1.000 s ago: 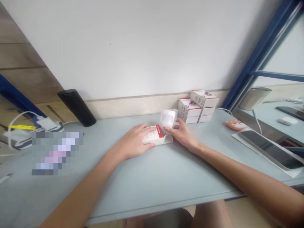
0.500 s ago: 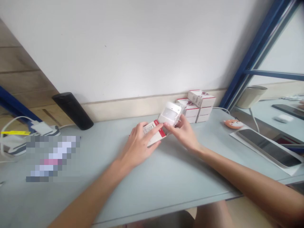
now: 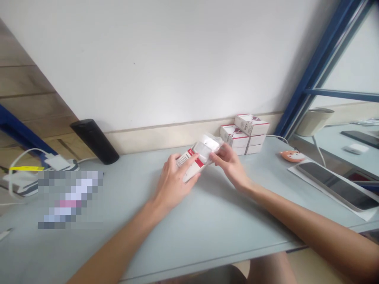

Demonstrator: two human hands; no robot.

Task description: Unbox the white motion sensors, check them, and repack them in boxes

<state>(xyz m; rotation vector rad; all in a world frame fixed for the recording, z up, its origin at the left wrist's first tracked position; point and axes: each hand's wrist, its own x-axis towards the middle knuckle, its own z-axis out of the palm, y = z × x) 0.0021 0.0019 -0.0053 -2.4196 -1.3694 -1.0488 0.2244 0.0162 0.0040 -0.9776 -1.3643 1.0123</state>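
My left hand (image 3: 174, 179) is wrapped round a small white and red carton (image 3: 193, 169) and holds it tilted over the desk. Part of a white motion detector (image 3: 204, 148) in a clear plastic bag sticks out of the carton's far end. The lower part of the detector is hidden inside. With thumb and fingers, my right hand (image 3: 229, 163) pinches the bagged detector at its right side, close to the carton's opening. My left index finger lies along the carton's printed face, its tip near the detector.
Several similar cartons (image 3: 248, 132) are stacked against the wall behind my right hand. A black cylinder (image 3: 96, 141) stands at the back left, near a power strip (image 3: 63, 163) with a charger. On the right are an orange animal-face object (image 3: 292, 155) and a dark phone-like slab (image 3: 334, 183).
The bagged detector has gone deeper into the carton, so less of it sticks out. My right hand stays beside it, and my left hand keeps its hold on the carton.
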